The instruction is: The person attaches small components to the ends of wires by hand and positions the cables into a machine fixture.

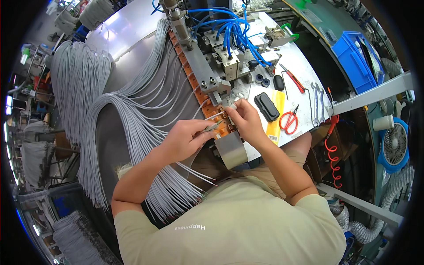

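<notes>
My left hand [181,139] is closed, thumb against fingers, on a small grey piece [212,127] that looks like a cable end. It is beside the near end of a long row of orange fixture blocks [194,81]. My right hand [247,123] is just across from it, thumb and index finger pinched together over the fixture; what is between those fingertips is too small to make out. A thin pale cable [215,115] runs between the two hands. Other grey cables [165,105] reach the orange blocks from the left.
Thick grey cable bundles [106,99] hang over the left table edge. A machine with blue air hoses [229,33] stands beyond my hands. To the right lie a black case [266,107], red-handled scissors [289,121], wrenches [316,101] and a red-handled tool [293,79]. A blue fan [394,145] stands farther right.
</notes>
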